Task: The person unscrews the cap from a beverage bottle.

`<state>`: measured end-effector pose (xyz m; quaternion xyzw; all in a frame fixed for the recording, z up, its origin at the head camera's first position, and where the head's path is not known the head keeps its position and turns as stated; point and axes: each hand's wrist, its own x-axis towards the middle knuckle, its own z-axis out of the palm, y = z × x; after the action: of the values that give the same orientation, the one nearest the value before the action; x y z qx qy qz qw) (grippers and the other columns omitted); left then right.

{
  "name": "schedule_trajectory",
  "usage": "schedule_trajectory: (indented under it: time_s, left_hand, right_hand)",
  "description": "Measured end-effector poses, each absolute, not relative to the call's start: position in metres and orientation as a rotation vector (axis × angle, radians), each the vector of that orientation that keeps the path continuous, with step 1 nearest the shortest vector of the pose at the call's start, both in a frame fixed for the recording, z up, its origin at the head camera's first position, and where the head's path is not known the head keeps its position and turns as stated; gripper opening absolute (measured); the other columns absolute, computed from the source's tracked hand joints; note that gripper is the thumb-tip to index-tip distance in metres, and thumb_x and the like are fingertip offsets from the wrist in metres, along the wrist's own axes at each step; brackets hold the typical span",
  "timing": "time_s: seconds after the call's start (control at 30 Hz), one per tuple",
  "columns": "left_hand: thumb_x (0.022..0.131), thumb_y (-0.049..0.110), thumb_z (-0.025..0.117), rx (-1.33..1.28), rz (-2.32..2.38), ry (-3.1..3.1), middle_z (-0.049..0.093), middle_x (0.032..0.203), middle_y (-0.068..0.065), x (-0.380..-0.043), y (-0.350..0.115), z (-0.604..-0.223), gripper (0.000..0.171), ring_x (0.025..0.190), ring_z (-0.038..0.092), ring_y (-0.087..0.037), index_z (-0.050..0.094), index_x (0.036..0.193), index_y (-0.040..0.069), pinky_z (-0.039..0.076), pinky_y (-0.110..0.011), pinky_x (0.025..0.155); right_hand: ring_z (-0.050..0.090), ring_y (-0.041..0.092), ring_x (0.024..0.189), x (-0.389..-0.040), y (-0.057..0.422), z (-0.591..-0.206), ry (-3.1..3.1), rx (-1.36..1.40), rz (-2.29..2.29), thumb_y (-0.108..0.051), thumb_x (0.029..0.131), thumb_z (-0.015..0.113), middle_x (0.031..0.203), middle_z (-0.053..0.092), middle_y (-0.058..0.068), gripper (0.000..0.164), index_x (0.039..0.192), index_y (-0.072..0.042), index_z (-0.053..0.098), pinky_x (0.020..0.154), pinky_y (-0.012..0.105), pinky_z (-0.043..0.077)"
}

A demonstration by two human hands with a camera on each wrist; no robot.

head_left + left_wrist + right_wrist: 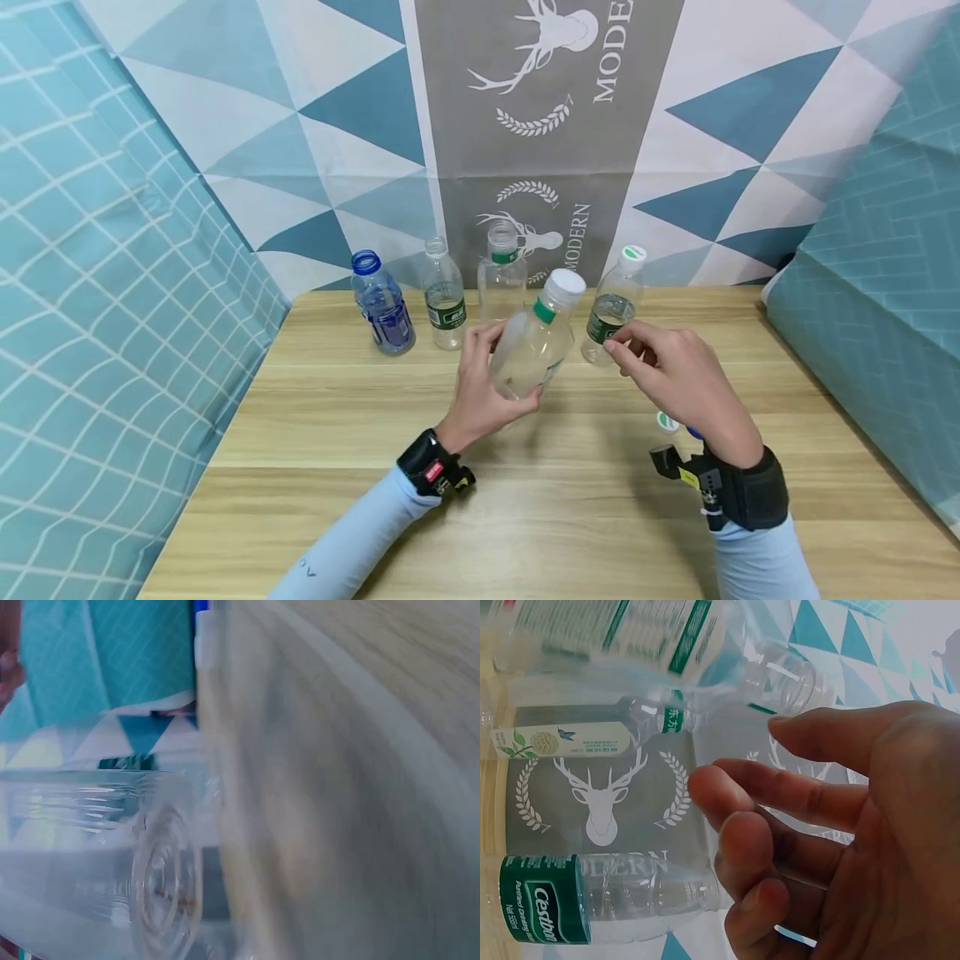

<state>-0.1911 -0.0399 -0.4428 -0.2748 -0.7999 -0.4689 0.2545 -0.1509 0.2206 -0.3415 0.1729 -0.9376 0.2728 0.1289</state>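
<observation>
My left hand (487, 379) grips a large clear bottle (525, 354) around its lower body. The bottle leans to the right, with a white cap (565, 287) at its neck and a green band just below. In the left wrist view the bottle's clear base (169, 877) fills the lower left. My right hand (671, 371) hovers to the right of that bottle, fingers loosely bent. A gap shows between thumb and forefinger in the right wrist view, with nothing held. Behind the right hand stands a green-labelled water bottle (611, 312) with a white-and-green cap.
Along the back stand a blue-necked bottle (384, 308), a small green-labelled bottle (446, 292) and a tall clear bottle (501, 279), all uncapped. A white-and-green cap (667, 422) and a blue cap (694, 432) lie by the right wrist. Patterned cloth walls enclose the wooden table (555, 517).
</observation>
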Motion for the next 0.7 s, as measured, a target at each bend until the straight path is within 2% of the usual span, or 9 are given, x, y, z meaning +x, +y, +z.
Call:
schedule_trajectory:
  time_s: [0.17, 0.3, 0.37, 0.47, 0.6, 0.7]
  left_hand:
    - [0.061, 0.037, 0.086, -0.893, -1.144, -2.338, 0.06, 0.14, -0.007, -0.19, -0.07, -0.426, 0.099, 0.117, 0.055, -0.023, 0.043, 0.147, 0.016, 0.053, -0.043, 0.093]
    - [0.061, 0.042, 0.085, -0.952, -1.028, -2.466, 0.065, 0.137, -0.004, -0.192, -0.081, -0.416, 0.097, 0.116, 0.055, -0.022, 0.044, 0.147, 0.021, 0.055, -0.043, 0.088]
    - [0.061, 0.042, 0.086, -0.984, -0.993, -2.504, 0.064, 0.136, -0.004, -0.191, -0.083, -0.412, 0.097, 0.116, 0.057, -0.022, 0.044, 0.147, 0.02, 0.057, -0.043, 0.088]
    - [0.062, 0.04, 0.087, -1.031, -0.948, -2.572, 0.059, 0.135, -0.005, -0.189, -0.084, -0.408, 0.102, 0.114, 0.064, -0.022, 0.042, 0.152, 0.025, 0.06, -0.041, 0.086]
    - [0.061, 0.042, 0.088, -1.032, -0.78, -2.655, 0.055, 0.14, -0.004, -0.185, -0.084, -0.404, 0.11, 0.104, 0.068, -0.022, 0.035, 0.158, 0.038, 0.059, -0.037, 0.077]
    - [0.061, 0.049, 0.088, -0.987, -0.581, -2.642, 0.06, 0.141, -0.005, -0.181, -0.081, -0.402, 0.113, 0.103, 0.068, -0.024, 0.034, 0.159, 0.041, 0.058, -0.038, 0.074]
  right_hand:
    - [0.05, 0.008, 0.054, -0.148, 0.215, -0.342, -2.658, 0.489, 0.856, -0.031, 0.105, 0.059, 0.066, 0.063, -0.006, 0.025, 0.099, -0.012, 0.073, 0.049, 0.026, 0.037]
    - [0.051, 0.007, 0.052, -0.147, 0.211, -0.345, -2.569, 0.487, 0.957, -0.029, 0.109, 0.051, 0.068, 0.063, -0.003, 0.028, 0.106, -0.008, 0.071, 0.049, 0.026, 0.039]
    - [0.052, 0.006, 0.052, -0.146, 0.209, -0.347, -2.544, 0.485, 0.986, -0.028, 0.11, 0.049, 0.069, 0.062, -0.003, 0.029, 0.111, -0.007, 0.069, 0.049, 0.026, 0.041]
    - [0.051, 0.007, 0.054, -0.145, 0.205, -0.349, -2.543, 0.473, 0.971, -0.029, 0.109, 0.049, 0.069, 0.063, -0.001, 0.029, 0.114, -0.006, 0.066, 0.05, 0.026, 0.039]
    - [0.05, 0.011, 0.056, -0.148, 0.199, -0.352, -2.591, 0.405, 0.878, -0.035, 0.107, 0.053, 0.069, 0.064, 0.001, 0.032, 0.111, -0.006, 0.065, 0.05, 0.027, 0.037]
    - [0.05, 0.014, 0.058, -0.151, 0.194, -0.354, -2.675, 0.325, 0.81, -0.043, 0.107, 0.048, 0.068, 0.063, 0.002, 0.041, 0.103, -0.007, 0.067, 0.051, 0.028, 0.036]
